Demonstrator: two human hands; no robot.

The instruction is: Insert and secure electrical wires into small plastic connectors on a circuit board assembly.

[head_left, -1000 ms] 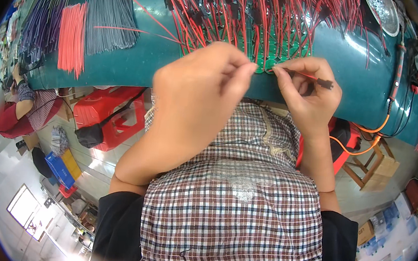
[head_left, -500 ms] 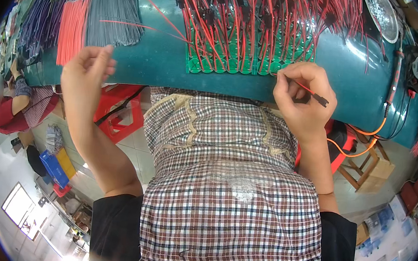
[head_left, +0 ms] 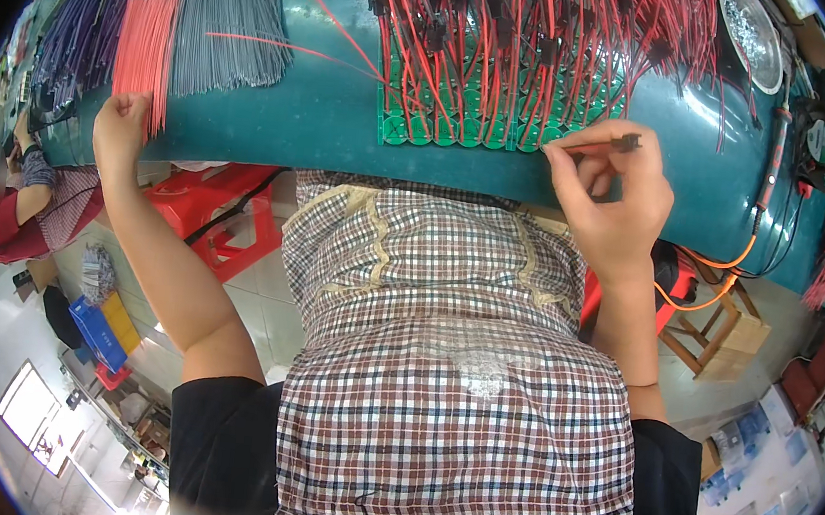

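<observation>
My left hand (head_left: 120,138) is at the near end of a bundle of cut red wires (head_left: 147,41), thumb and fingers pinched on the wire ends; how many they grip is hidden. My right hand (head_left: 628,201) pinches a short connector lead, its black plug (head_left: 628,142) sticking out over the knuckles and its thin end between thumb and forefinger. Those fingertips are beside the near edge of a panel of round green circuit boards (head_left: 444,133). Many red and black leads (head_left: 497,52) with black plugs rise from the boards.
Grey wires (head_left: 231,27) and purple wires (head_left: 81,37) lie beside the red bundle on the green mat (head_left: 327,110). To the right are a metal dish (head_left: 751,42), a soldering iron (head_left: 772,158) with orange cord and a black fan (head_left: 820,148). A co-worker (head_left: 35,201) sits at far left.
My left hand has moved left and closed on the red wires' near end. My right hand stays by the boards, but the lead's plug has swung up over the hand.
</observation>
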